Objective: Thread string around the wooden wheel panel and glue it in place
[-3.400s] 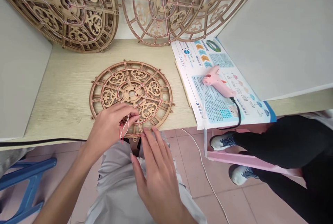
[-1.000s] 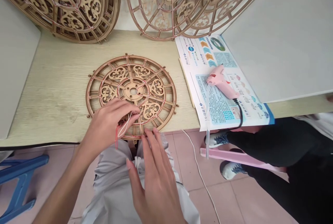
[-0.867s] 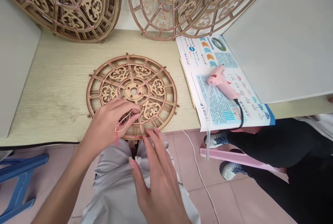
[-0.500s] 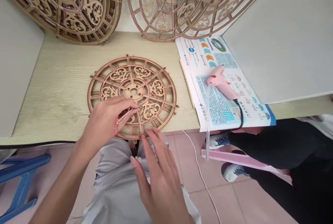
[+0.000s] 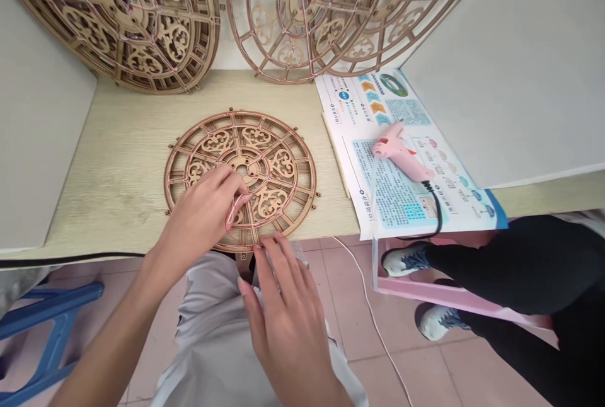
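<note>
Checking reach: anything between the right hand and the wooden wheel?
Nothing visible. The fingertips of the right hand touch the lower rim of the wooden wheel, with no object between them. The left hand lies over the wheel's lower left, holding the red and white string, clear of the right hand.

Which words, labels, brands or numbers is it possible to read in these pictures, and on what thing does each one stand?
Printed sheet: headings and paragraphs of small print, all too small and blurred to quote.
Pink hot glue gun: no readable label or brand.
Fretwork wooden disc: no text visible.
No word or number can be read with certainty, so there is nothing to quote.
</note>
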The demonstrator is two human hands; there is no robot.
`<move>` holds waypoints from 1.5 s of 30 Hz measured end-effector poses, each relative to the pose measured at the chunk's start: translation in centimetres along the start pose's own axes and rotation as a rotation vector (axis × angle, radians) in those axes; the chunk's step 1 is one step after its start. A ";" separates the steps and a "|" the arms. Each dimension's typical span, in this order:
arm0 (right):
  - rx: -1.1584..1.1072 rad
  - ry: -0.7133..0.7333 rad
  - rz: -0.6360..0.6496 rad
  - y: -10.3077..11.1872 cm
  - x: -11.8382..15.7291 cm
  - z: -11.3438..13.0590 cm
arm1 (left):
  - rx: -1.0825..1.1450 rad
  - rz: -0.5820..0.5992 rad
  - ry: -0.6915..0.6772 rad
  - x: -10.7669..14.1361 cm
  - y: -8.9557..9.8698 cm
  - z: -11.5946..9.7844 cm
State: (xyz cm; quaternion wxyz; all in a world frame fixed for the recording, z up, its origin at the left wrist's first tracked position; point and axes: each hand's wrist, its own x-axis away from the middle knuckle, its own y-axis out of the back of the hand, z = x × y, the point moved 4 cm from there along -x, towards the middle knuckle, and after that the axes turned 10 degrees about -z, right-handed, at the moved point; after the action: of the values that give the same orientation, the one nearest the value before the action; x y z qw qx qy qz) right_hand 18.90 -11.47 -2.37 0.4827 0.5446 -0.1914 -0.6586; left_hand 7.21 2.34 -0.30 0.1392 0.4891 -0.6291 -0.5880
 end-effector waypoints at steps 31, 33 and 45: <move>-0.016 0.034 0.040 -0.1 0.1 -0.1 | 0.215 0.442 -0.012 -1.3 1.0 0.1; -0.019 0.024 0.037 -0.1 0.1 -0.1 | 0.234 0.471 -0.039 -1.7 1.2 0.1; -0.046 0.015 0.033 0.1 0.2 -0.3 | 0.277 0.415 -0.066 -1.7 1.4 0.1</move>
State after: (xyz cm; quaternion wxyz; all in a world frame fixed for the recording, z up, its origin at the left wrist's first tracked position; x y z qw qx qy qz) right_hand 19.20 -11.55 -2.50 0.5072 0.5353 -0.1815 -0.6506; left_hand 7.32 3.42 1.62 0.1677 0.3443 -0.7949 -0.4707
